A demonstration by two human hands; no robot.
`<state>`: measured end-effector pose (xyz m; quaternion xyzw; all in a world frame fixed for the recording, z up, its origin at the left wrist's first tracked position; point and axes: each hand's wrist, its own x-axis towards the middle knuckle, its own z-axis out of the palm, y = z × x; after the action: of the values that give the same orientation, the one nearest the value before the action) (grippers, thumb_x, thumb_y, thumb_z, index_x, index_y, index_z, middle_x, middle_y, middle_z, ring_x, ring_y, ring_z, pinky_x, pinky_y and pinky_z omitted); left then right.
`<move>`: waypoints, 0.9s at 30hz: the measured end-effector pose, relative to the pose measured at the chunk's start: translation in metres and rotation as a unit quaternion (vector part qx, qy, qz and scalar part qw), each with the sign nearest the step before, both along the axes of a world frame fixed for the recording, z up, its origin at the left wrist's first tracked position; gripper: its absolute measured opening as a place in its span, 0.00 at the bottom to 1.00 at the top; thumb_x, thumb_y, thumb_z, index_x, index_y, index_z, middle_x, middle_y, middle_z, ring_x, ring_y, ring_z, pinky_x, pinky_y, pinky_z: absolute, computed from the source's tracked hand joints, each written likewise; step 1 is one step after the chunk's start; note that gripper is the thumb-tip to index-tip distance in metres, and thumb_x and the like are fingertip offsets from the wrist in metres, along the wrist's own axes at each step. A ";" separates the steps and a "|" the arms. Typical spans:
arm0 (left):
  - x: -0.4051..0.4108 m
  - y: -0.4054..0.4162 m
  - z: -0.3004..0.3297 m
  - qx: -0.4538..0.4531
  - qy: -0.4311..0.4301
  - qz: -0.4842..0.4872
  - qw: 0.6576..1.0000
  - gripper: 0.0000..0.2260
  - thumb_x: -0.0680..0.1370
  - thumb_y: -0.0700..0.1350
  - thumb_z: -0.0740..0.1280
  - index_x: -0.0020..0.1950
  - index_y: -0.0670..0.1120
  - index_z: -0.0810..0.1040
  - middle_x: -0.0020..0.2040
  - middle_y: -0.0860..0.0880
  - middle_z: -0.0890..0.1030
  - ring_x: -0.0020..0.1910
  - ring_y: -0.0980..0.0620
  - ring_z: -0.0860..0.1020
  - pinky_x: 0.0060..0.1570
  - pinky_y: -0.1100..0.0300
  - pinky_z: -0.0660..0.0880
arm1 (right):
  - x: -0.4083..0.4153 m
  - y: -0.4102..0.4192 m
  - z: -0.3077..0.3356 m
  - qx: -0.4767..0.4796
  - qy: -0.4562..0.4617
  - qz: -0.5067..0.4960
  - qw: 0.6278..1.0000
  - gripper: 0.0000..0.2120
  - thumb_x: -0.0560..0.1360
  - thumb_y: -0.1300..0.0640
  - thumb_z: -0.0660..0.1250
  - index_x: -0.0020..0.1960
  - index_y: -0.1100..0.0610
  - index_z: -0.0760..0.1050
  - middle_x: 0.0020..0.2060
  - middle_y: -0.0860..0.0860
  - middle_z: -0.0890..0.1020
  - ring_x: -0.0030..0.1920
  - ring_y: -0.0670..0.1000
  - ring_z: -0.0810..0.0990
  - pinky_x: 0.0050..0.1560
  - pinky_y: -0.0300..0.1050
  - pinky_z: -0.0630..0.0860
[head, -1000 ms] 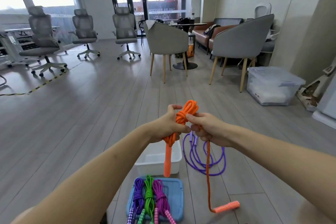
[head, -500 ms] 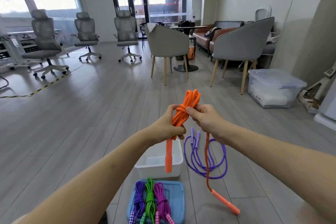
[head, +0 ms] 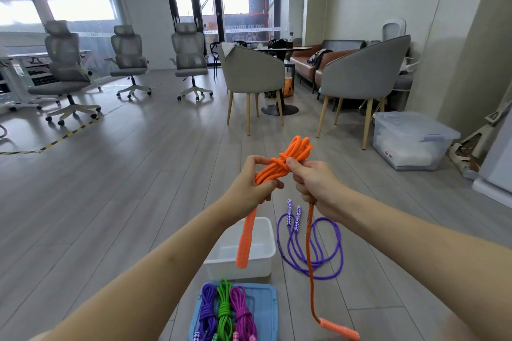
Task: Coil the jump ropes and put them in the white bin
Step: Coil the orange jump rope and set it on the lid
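Holding a bundled orange jump rope (head: 279,167) above the floor, the left hand (head: 253,184) wrapped its grip around the coils while the right hand (head: 314,183) pinched the knot. One orange handle (head: 245,241) dangled over the empty white plastic bin (head: 266,232); the other (head: 339,328) trailed lower. A loose purple jump rope (head: 327,252) lay on the grey wooden floor (head: 110,188) beside the bin. Three coiled ropes (head: 225,310) rested on a blue lid (head: 266,310).

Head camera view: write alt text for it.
Two bare hands, left and right, grip a bundled orange jump rope above an empty white plastic bin; a loose purple jump rope lies on the grey floor beside it.
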<state>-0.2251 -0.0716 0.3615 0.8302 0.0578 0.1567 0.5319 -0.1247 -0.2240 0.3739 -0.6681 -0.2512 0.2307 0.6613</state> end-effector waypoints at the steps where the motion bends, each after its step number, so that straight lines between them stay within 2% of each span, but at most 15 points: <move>1: 0.000 0.001 0.000 0.013 -0.001 -0.004 1.000 0.17 0.82 0.42 0.67 0.69 0.49 0.67 0.53 0.46 0.85 0.42 0.47 0.82 0.46 0.55 0.81 | 0.000 -0.002 -0.001 0.000 0.003 0.012 1.000 0.12 0.85 0.50 0.63 0.45 0.55 0.75 0.25 0.45 0.67 0.25 0.45 0.61 0.25 0.39 0.59; 4: -0.001 0.004 0.002 0.066 -0.007 -0.017 0.998 0.17 0.83 0.42 0.66 0.71 0.48 0.71 0.55 0.48 0.83 0.46 0.48 0.84 0.47 0.52 0.83 | 0.002 -0.007 -0.001 -0.012 0.010 0.035 0.999 0.12 0.84 0.50 0.63 0.47 0.57 0.75 0.26 0.46 0.67 0.26 0.45 0.61 0.25 0.38 0.60; 8: -0.003 0.007 0.005 0.074 0.017 -0.032 0.997 0.17 0.83 0.44 0.66 0.72 0.50 0.74 0.52 0.44 0.81 0.48 0.46 0.82 0.46 0.53 0.83 | 0.005 -0.012 0.000 -0.040 0.019 0.055 0.998 0.11 0.84 0.49 0.64 0.50 0.57 0.75 0.27 0.46 0.66 0.26 0.45 0.61 0.25 0.37 0.61; 11: -0.004 0.007 0.008 0.087 0.033 -0.043 0.995 0.17 0.83 0.45 0.66 0.72 0.52 0.74 0.54 0.47 0.82 0.50 0.44 0.82 0.46 0.55 0.83 | 0.007 -0.014 -0.001 -0.044 0.023 0.064 0.997 0.11 0.84 0.49 0.64 0.51 0.57 0.74 0.27 0.47 0.65 0.27 0.45 0.60 0.25 0.37 0.59; 17: -0.001 -0.003 0.004 0.016 0.007 -0.030 0.999 0.16 0.83 0.44 0.66 0.71 0.49 0.73 0.50 0.45 0.85 0.42 0.49 0.85 0.42 0.55 0.82 | 0.006 -0.011 -0.002 -0.016 0.035 0.071 0.997 0.12 0.85 0.48 0.62 0.46 0.55 0.72 0.28 0.47 0.63 0.27 0.45 0.59 0.26 0.38 0.57; 20: 0.002 -0.003 0.005 0.004 -0.026 -0.002 1.000 0.11 0.84 0.44 0.65 0.66 0.47 0.77 0.45 0.44 0.84 0.36 0.50 0.81 0.37 0.54 0.78 | 0.008 -0.013 -0.001 -0.013 0.032 0.093 0.995 0.12 0.85 0.48 0.62 0.49 0.56 0.75 0.29 0.47 0.64 0.28 0.45 0.59 0.27 0.39 0.55; 24: 0.003 0.004 0.013 -0.067 -0.067 0.036 0.995 0.08 0.84 0.42 0.63 0.61 0.42 0.78 0.39 0.44 0.80 0.33 0.48 0.76 0.33 0.54 0.74 | 0.013 -0.021 -0.008 -0.025 0.033 0.140 0.989 0.17 0.86 0.49 0.58 0.62 0.59 0.78 0.31 0.48 0.66 0.29 0.47 0.58 0.30 0.43 0.53; 27: 0.001 0.008 0.019 -0.090 -0.063 0.013 0.994 0.09 0.85 0.43 0.62 0.61 0.40 0.77 0.38 0.45 0.78 0.33 0.49 0.74 0.33 0.56 0.73 | 0.022 -0.026 -0.015 -0.051 0.047 0.198 0.978 0.18 0.86 0.47 0.58 0.58 0.60 0.77 0.32 0.49 0.65 0.30 0.49 0.57 0.31 0.44 0.52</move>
<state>-0.2243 -0.0633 0.3806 0.7664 0.0493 0.2096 0.6052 -0.1023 -0.2497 0.3593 -0.6266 -0.3348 0.4004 0.5788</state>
